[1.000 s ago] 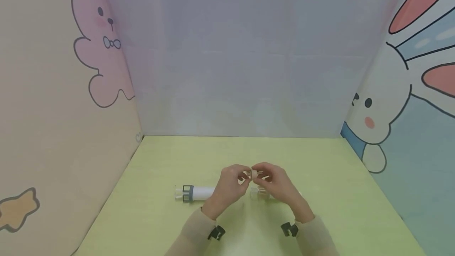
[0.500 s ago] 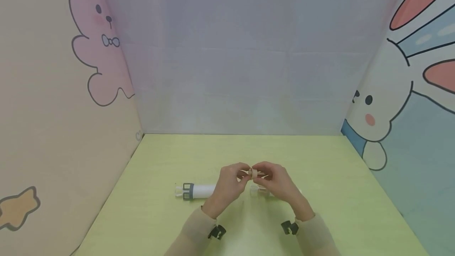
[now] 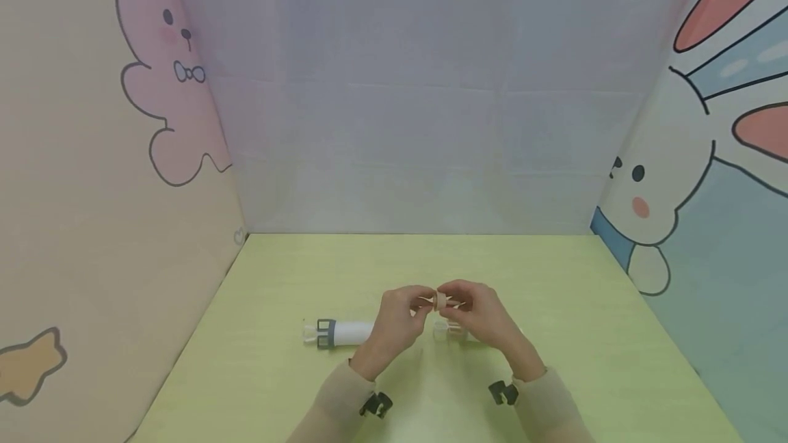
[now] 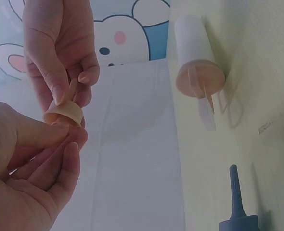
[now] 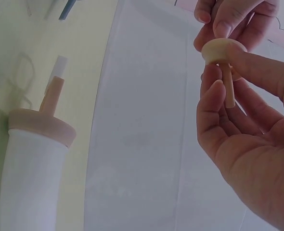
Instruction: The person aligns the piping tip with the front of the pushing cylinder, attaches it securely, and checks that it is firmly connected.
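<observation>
A small peach-coloured plastic cap with a thin stem [image 3: 440, 301] is held above the table between both hands. My left hand [image 3: 400, 316] pinches its open side with thumb and fingertips; in the left wrist view these fingertips hide part of the cap's inside. My right hand [image 3: 483, 313] grips the rim between thumb and fingers. In the right wrist view the cap [image 5: 216, 49] is seen from its stem side, and the stem [image 5: 228, 89] points toward the right palm. Whether the left fingertips hold a further small part inside the cap is hidden.
On the table [image 3: 277, 272], left of the hands, lies a white tube with a dark grey pronged collar [image 3: 329, 333]. Beneath the right hand is a second white tube [image 5: 33, 178] with a peach collar [image 5: 41, 126] and prongs. Fabric walls with cartoon animals enclose the table.
Both hands stay at nearly the same place around the cap. The left fingers have shifted slightly against its open side; the view has tilted a little.
</observation>
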Motion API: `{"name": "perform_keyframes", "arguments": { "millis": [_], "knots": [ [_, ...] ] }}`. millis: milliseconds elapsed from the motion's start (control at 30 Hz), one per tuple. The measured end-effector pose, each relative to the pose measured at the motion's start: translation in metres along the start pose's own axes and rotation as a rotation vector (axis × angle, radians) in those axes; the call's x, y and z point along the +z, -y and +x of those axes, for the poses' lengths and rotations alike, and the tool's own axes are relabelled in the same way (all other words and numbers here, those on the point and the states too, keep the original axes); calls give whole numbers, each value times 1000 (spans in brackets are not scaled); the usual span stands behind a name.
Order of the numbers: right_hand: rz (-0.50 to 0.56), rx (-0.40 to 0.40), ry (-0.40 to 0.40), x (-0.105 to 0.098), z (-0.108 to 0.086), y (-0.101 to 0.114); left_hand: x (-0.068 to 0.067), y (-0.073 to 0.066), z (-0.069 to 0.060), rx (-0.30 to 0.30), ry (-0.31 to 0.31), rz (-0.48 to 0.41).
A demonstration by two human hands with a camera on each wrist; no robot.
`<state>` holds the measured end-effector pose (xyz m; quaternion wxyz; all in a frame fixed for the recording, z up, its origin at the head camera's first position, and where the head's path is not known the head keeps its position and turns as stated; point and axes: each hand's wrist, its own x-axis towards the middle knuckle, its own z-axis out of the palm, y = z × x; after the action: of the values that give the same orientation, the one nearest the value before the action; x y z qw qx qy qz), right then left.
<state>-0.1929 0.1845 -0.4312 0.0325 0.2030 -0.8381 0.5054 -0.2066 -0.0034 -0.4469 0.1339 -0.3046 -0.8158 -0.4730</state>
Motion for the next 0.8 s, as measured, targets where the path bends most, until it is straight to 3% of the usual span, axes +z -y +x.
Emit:
{"name": "perform_keyframes", "arguments": {
  "millis": [300, 567, 800],
  "knots": [
    [-14, 27, -8, 2, 0, 1, 2, 1, -1, 5, -48, -7],
    [-27, 15, -11, 2, 3, 3, 3, 1, 2, 37, -85, 61],
    [-44, 14, 1, 0, 1, 2, 3, 2, 3, 44, -79, 60]
  ]
}}
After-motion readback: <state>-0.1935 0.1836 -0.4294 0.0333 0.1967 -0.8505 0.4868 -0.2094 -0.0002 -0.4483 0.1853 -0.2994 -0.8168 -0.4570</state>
